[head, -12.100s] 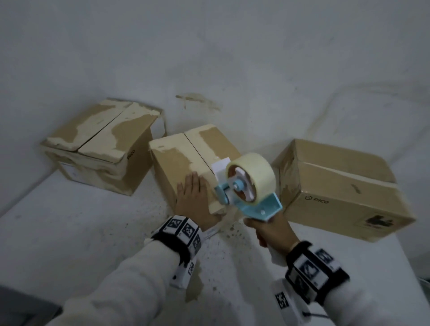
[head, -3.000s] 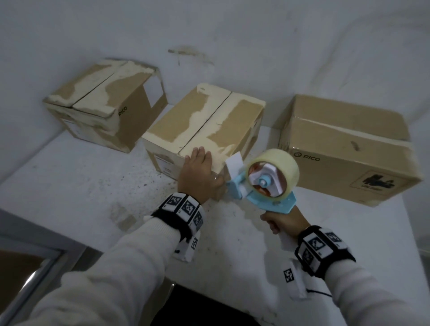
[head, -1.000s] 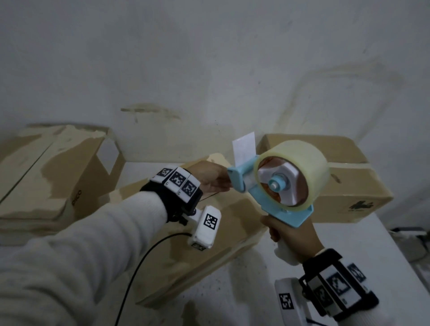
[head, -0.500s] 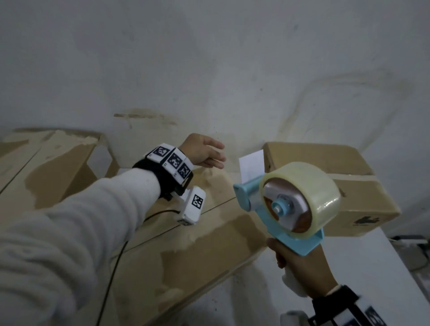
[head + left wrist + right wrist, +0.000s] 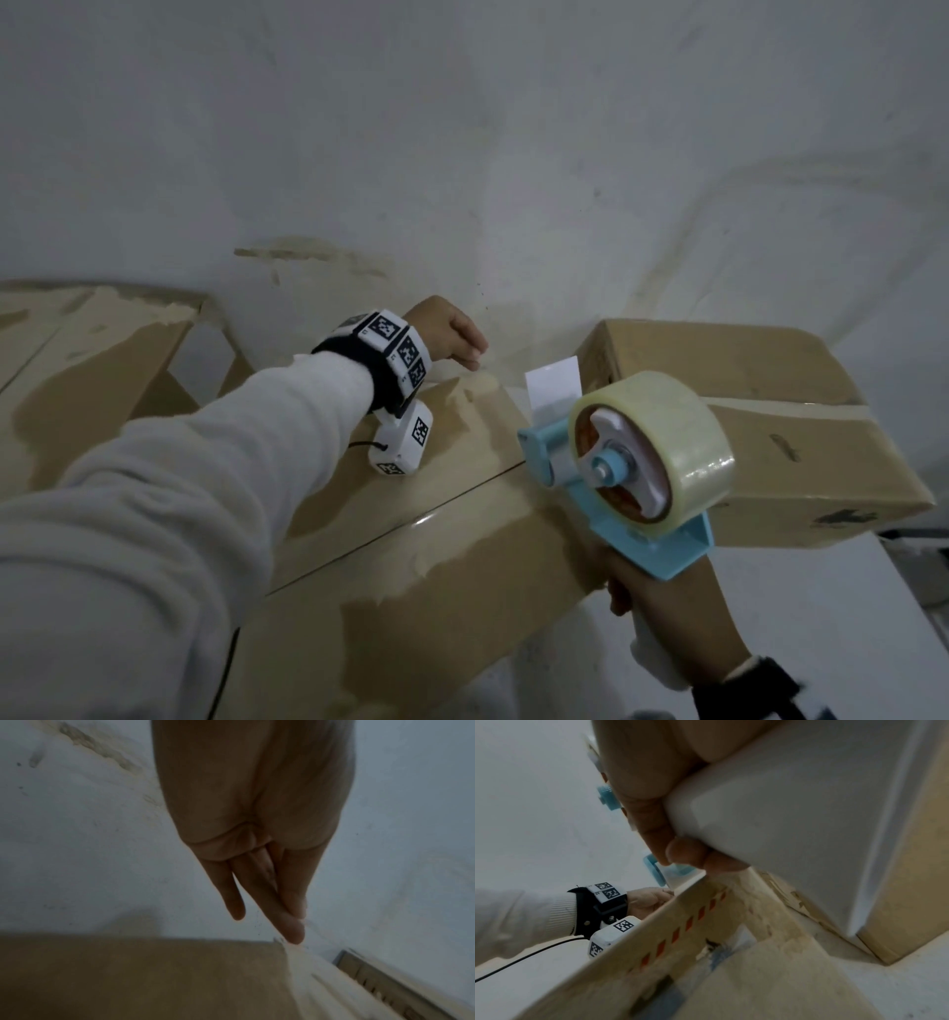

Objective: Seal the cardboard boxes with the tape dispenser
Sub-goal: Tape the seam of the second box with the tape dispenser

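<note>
My left hand reaches over the far edge of the middle cardboard box, whose two top flaps meet in a dark seam. In the left wrist view its fingers point straight down, close together, with the tips just above the box's far corner; contact cannot be told. My right hand grips the white handle of the blue tape dispenser. The dispenser sits at the box's right edge, with its clear tape roll and a white tape tab sticking up.
A second worn box stands to the left, a taped box to the right behind the dispenser. All sit on a white table against a stained white wall. A black cable trails from my left wrist.
My left hand has moved farther out and turned its fingers down over the box's far edge. The dispenser has dropped lower and to the right, still in my right hand.
</note>
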